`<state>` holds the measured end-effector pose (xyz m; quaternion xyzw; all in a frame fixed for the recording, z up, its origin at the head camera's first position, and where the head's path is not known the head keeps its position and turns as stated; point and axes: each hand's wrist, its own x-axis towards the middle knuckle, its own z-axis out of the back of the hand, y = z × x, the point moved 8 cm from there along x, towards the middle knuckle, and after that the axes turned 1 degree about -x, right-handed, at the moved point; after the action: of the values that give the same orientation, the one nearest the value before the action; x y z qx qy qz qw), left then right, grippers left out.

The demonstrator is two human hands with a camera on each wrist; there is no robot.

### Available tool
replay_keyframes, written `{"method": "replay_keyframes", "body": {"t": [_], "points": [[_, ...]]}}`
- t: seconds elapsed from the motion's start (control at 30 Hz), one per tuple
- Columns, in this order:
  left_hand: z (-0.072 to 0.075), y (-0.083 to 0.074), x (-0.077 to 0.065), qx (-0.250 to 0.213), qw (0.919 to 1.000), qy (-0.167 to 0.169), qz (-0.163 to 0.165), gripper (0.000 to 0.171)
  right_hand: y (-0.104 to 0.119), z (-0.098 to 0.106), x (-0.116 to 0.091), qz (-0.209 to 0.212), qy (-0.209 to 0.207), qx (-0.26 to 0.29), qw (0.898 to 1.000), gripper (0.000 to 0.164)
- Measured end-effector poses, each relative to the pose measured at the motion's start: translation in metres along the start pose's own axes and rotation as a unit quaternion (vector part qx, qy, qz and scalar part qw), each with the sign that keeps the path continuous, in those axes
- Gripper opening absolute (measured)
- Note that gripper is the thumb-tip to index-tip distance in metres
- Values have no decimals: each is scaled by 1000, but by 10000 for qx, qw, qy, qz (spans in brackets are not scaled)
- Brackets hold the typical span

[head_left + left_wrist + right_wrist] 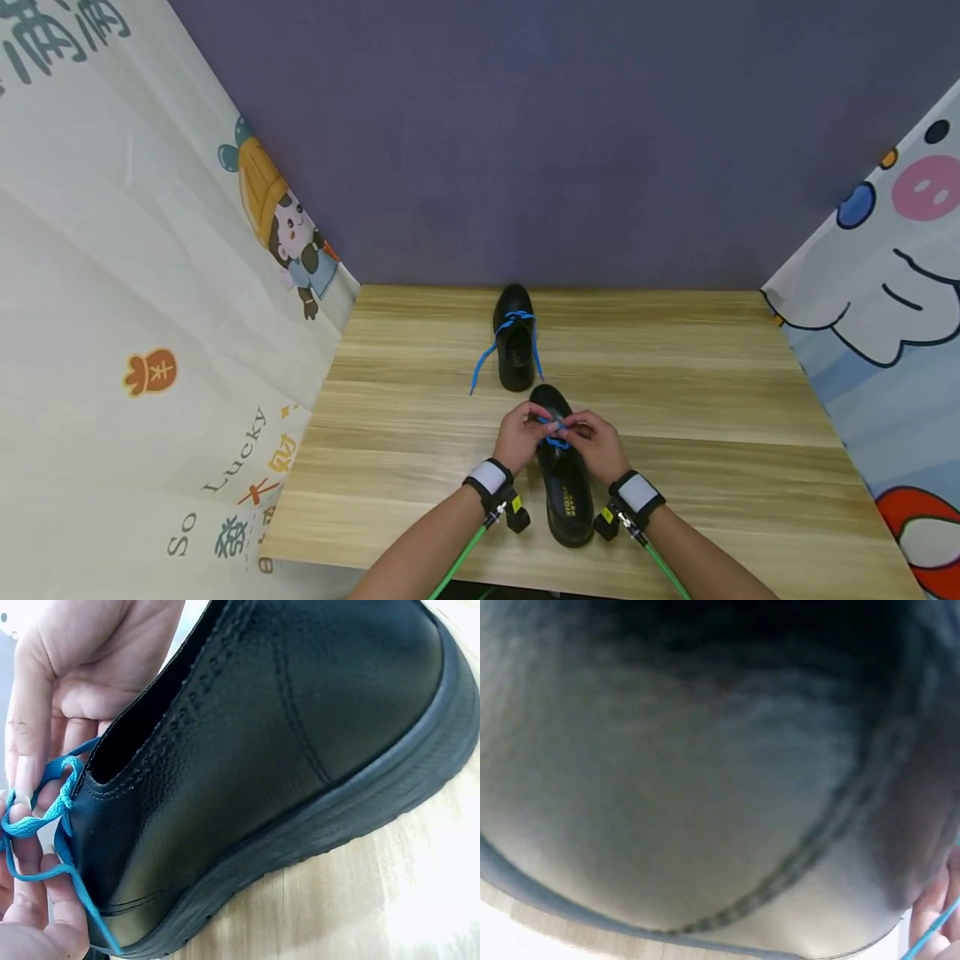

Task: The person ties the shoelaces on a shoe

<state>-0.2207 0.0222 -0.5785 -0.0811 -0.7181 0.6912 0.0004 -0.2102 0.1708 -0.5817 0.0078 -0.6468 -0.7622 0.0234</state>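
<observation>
Both hands meet over the laced front of a black shoe [570, 500], whose toe faces away from me. My left hand [521, 437] pinches its blue shoelace [557, 442] from the left. From the other side my right hand [600, 446] pinches the lace too, fingertips close to the left ones. In the left wrist view the blue lace [37, 825] makes a loop between the fingers, and one end hangs down the shoe's side. The right wrist view is mostly the blurred side of the shoe [675, 795], with a few fingers [930, 900] and a strand of lace at the lower right.
A second black shoe [515, 354] stands just beyond, its blue laces untied and spread to both sides. Under both is a wooden table [697, 375]. A dark blue-grey panel [480, 142] rises at its back edge, with printed cloths [150, 275] at left and right.
</observation>
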Motion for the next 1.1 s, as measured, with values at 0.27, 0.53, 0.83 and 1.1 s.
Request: {"method": "replay_keyframes", "body": {"t": [0.27,0.53,0.83,1.1], "points": [[2,0,-1,178,9998,68,39,17,-1,3,2,-322,86,-156,9993,12],[6,-2,1,965,9953,66,-42,10,3,8,6,-79,202,-441,9988,11],[8,-5,3,1089,9940,53,-1,13,7,5,6,-228,504,-50,9985,11],[4,-7,2,939,9953,231,9,14,10,6,5,-95,262,-459,9986,12]]}}
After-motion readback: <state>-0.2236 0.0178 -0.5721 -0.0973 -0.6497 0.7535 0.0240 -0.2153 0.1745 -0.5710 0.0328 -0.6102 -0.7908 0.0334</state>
